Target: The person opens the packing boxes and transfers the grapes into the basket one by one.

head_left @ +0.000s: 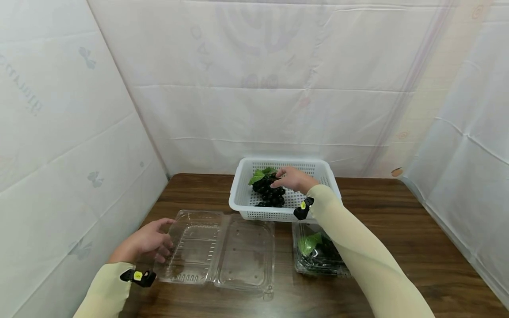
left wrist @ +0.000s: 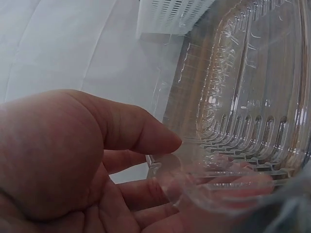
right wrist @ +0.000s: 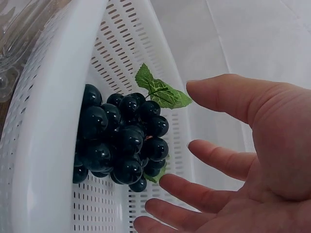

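Note:
A clear plastic clamshell container (head_left: 243, 256) lies unfolded flat on the table, its two halves side by side. At its left edge my left hand (head_left: 153, 240) pinches the rim, thumb on top and fingers (left wrist: 160, 194) beneath, seen through the plastic. A bunch of dark grapes (right wrist: 126, 138) with green leaves (right wrist: 167, 96) lies in the white basket (head_left: 254, 214). Over the basket my right hand (head_left: 295, 179) reaches toward the bunch, fingers spread and holding nothing. In the right wrist view a small gap separates the fingertips from the grapes.
A closed clear container (head_left: 300, 260) with dark fruit and a green leaf stands in front of the basket, partly hidden by the right sleeve. White sheets (head_left: 254, 97) surround the brown wooden table (head_left: 199, 190) at the back and sides.

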Demonstrator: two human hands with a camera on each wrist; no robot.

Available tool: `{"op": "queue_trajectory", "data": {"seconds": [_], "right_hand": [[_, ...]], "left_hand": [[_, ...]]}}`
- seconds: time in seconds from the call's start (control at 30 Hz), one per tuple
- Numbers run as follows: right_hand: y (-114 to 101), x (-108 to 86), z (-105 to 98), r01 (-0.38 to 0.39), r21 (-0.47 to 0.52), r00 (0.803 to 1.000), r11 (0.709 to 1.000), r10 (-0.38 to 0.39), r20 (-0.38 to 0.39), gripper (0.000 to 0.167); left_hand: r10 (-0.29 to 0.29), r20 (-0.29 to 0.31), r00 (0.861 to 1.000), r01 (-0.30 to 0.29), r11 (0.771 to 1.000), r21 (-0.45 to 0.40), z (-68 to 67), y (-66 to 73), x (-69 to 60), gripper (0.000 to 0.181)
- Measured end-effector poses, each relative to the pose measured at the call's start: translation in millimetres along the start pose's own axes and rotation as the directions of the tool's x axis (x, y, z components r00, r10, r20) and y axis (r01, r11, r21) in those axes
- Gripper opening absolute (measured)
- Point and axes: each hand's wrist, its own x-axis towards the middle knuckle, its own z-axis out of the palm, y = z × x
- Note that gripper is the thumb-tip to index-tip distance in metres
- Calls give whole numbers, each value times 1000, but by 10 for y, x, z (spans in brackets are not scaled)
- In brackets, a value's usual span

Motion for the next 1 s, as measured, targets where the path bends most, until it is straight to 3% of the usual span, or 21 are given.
{"op": "queue_trajectory", "data": {"seconds": [0.27, 0.47, 0.53, 0.63, 0.77, 0.9, 1.0], "right_hand": [[5, -67, -18, 13, 13, 1000, 1000, -13, -16, 61], [21, -133, -46, 44, 58, 999, 997, -43, -15, 60], [38, -172, -61, 55, 69, 998, 996, -54, -22, 58], [65, -239, -87, 66, 87, 997, 994, -63, -35, 55], [107, -327, -129, 82, 113, 996, 990, -77, -47, 55], [172, -440, -200, 89, 135, 993, 987, -78, -87, 58], [219, -530, -244, 98, 150, 990, 984, -81, -118, 59]], "left_hand": [[-3, -2, 1000, 3, 998, 60, -4, 15, -30, 66], [17, -46, 999, -6, 977, 214, 12, 113, -115, 58], [25, -74, 997, -3, 958, 286, 13, 163, -140, 56], [86, -113, 990, -28, 897, 442, 3, 237, -168, 58], [166, -137, 977, -56, 810, 584, -16, 333, -201, 64], [213, -145, 966, -76, 772, 631, 8, 433, -249, 65], [285, -177, 942, -103, 748, 655, 70, 524, -282, 65]]}}
